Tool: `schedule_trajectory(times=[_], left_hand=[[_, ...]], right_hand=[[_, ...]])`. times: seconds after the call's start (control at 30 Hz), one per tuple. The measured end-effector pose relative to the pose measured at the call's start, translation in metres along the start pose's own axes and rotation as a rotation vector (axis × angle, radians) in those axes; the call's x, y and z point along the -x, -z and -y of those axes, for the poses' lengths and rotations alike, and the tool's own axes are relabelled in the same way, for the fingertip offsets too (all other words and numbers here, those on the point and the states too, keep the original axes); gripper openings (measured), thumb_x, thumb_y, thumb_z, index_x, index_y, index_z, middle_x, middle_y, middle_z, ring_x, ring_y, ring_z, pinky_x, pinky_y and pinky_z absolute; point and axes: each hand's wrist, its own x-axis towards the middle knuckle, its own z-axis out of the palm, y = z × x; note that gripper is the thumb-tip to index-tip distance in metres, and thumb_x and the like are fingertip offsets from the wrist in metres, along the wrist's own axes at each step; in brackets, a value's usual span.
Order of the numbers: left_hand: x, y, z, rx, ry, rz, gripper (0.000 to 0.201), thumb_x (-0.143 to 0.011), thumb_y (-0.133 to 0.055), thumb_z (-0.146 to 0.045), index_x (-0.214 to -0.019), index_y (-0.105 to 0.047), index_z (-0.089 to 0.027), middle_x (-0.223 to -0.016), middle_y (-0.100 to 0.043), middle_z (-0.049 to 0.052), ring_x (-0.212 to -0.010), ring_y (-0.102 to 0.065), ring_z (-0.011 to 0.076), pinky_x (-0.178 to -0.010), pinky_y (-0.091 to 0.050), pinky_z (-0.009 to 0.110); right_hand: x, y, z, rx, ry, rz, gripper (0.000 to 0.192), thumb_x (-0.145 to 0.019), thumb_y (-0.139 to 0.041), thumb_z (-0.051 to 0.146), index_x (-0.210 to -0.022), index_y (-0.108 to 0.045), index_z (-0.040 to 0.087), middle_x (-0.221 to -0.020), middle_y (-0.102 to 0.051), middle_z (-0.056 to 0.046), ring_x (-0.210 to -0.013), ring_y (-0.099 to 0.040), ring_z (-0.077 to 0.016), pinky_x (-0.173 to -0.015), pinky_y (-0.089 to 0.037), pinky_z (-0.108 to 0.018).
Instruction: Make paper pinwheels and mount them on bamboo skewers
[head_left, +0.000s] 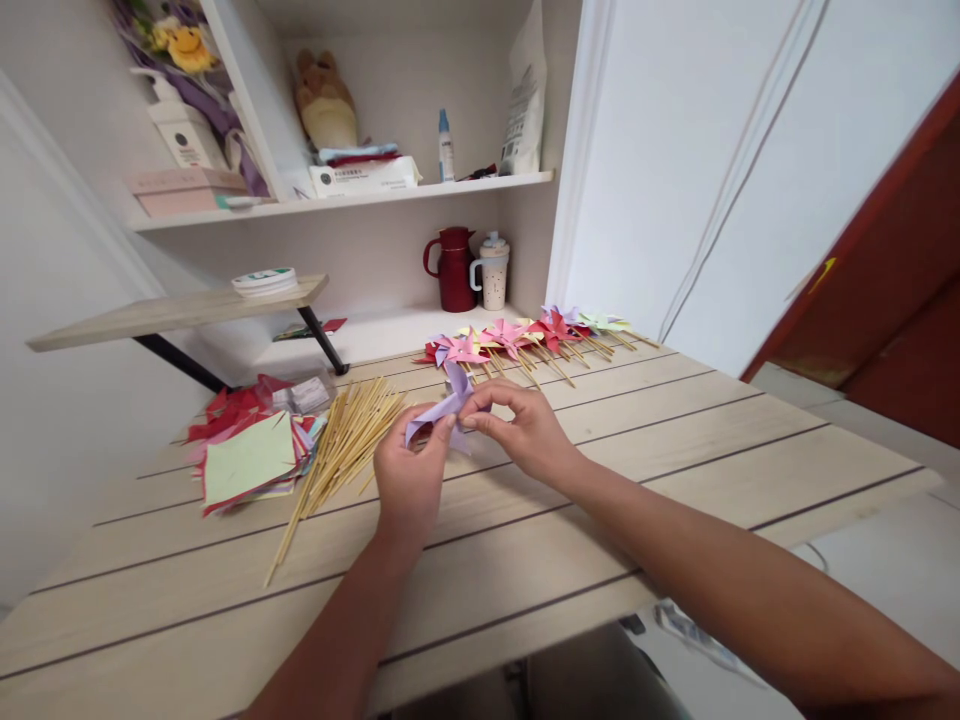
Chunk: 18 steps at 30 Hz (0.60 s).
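Pale slatted wooden desk [510,580]: front edge under both forearms [660,530].
Left hand [411,468]: beside thin tan sticks [345,440], fingers gripping folded purple paper [453,402].
Right hand [529,430]: knuckles up, fingers pinching it.

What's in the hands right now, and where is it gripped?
The purple paper: the left hand holds its left side, the right hand pinches its right side near the middle.

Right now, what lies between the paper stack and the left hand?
In the head view, a bundle of sticks lies between the paper stack and left hand.
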Motion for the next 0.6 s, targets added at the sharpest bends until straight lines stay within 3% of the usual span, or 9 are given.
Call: schedule_trajectory(times=[0.6], left_hand=[[0.0005, -0.0025, -0.0061, 0.139, 0.097, -0.006, 0.020, -0.070, -0.082, -0.027, -0.083, -0.071, -0.016, -0.074, -0.071, 0.001, -0.069, -0.064, 0.0136, -0.066, -0.052, 0.024]], right_hand=[[0.0010, -0.0023, 0.0035, 0.031, -0.053, -0.036, 0.009, -0.084, -0.073, 0.020, -0.075, -0.072, 0.023, -0.077, -0.074, 0.001, -0.077, -0.066, -0.0168, -0.077, -0.047, -0.030]])
